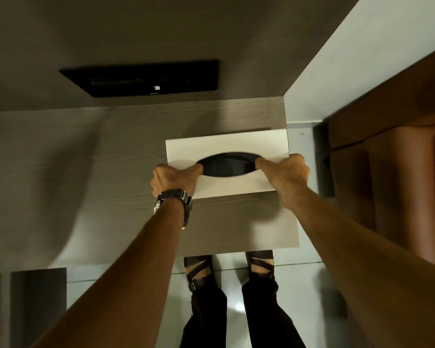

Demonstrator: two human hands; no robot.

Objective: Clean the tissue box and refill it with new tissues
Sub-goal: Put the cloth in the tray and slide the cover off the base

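A white rectangular tissue box [219,145] rests at the right end of a grey wood-grain table [86,187]. Its top has a dark oval slot [227,164], and no tissue shows inside. My left hand [175,178], with a metal watch on the wrist, grips the box at the slot's left end, fingers hooked into the opening. My right hand [285,172] grips the slot's right end the same way. Both hands lie on the near half of the box top.
A black rectangular panel [146,77] is set in the dark wall behind the table. A white wall [362,59] runs along the right. Brown wooden furniture [387,172] stands further right. My feet in dark sandals [229,270] stand on the pale tiled floor.
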